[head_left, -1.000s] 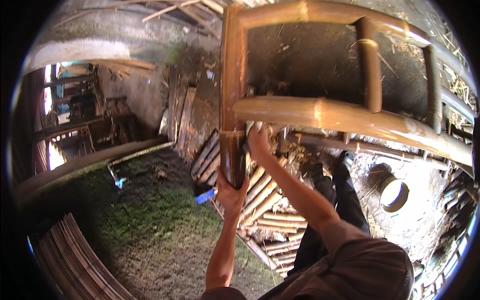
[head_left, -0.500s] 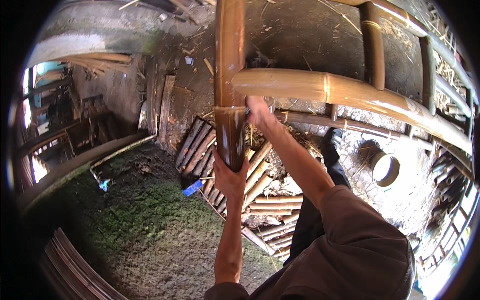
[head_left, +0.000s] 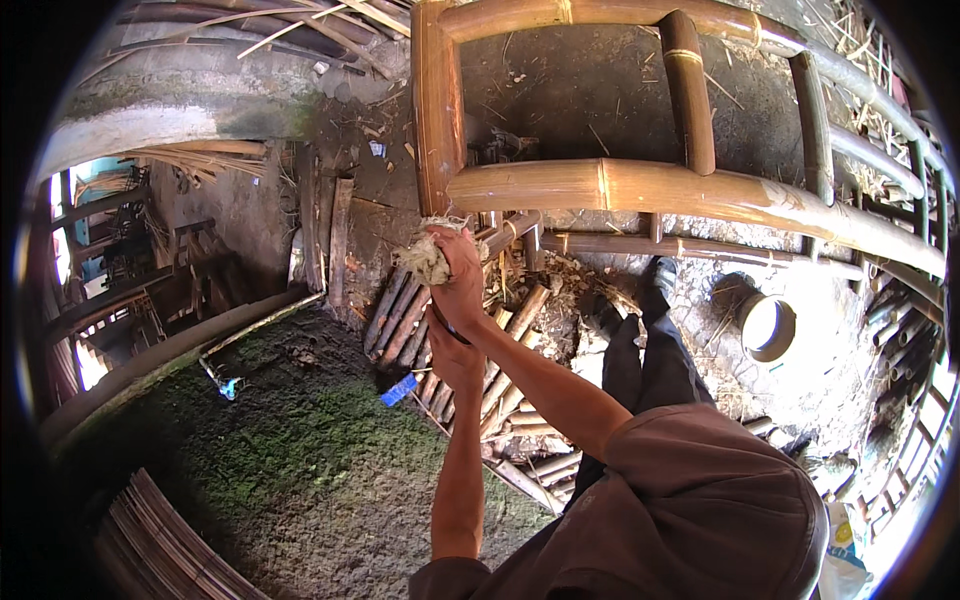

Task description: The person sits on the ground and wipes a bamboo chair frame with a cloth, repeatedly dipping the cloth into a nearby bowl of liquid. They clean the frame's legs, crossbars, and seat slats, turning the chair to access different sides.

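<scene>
A thick, glossy brown bamboo post point(head_left: 435, 120) runs down toward me as part of a bamboo frame. My right hand point(head_left: 460, 272) is closed over a pale, shaggy wad of fibre point(head_left: 424, 262), which lies against the post and covers part of it. Just below, my left hand point(head_left: 453, 355) wraps round the post's near end; my right hand and wrist hide most of that end. A heavy bamboo rail point(head_left: 560, 186) joins the post from the right, above my right hand.
Bamboo uprights such as this short rung point(head_left: 688, 95) fill the frame to the right. Cut bamboo pieces point(head_left: 515, 330) lie beneath my hands, beside a blue object point(head_left: 399, 390). Mossy ground point(head_left: 320, 430) spreads to the left. A round, open-ended cylinder point(head_left: 768, 330) stands at right.
My right hand has come down the post from beside the rail joint to just above my left hand. The fibre wad now shows. The post and rail appear shifted slightly left in view.
</scene>
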The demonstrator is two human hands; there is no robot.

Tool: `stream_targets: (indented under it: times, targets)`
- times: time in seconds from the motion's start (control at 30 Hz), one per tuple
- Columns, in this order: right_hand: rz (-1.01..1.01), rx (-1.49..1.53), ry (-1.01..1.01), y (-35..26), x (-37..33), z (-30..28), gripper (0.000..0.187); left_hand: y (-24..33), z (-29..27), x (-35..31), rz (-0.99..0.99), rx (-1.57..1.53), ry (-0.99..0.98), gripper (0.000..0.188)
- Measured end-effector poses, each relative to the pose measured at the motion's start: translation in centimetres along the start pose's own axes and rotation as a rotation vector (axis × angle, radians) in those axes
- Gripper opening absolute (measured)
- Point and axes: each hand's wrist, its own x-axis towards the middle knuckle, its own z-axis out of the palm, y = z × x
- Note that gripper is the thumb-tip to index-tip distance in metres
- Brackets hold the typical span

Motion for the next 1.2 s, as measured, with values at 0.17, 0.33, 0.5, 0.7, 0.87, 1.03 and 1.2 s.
stream_targets:
  times: [0.17,0.33,0.5,0.7,0.87,1.03,1.2]
  targets:
    - [0.15,0.025,0.111,-1.2,-1.9,-0.7,0.044,0.0,-0.1,-0.5,0.055,0.03,0.01,0.072]
    - [0.399,0.173,0.327,2.2,-1.8,0.2,0.036,0.7,0.0,-0.8,0.013,0.072,0.003,0.077]
    - [0.773,0.262,0.33,8.1,-2.7,1.0,0.033,0.1,-0.2,-0.8,-0.044,0.083,-0.029,0.094]
    - [0.807,0.313,0.125,11.2,-1.6,0.5,0.024,1.1,-0.3,-0.6,-0.101,0.091,-0.064,0.095]
    - [0.787,0.369,0.311,4.6,-1.2,-1.5,0.027,-1.3,-0.1,-1.0,-0.045,-0.164,-0.052,0.086]
    - [0.852,0.582,0.246,5.1,-8.3,-1.8,0.021,-1.7,0.1,-0.4,-0.129,-0.626,-0.092,0.076]
    - [1.216,0.774,-0.078,6.6,-10.8,-3.8,0.032,-1.2,-0.2,-0.5,-0.223,-0.806,-0.114,0.083]
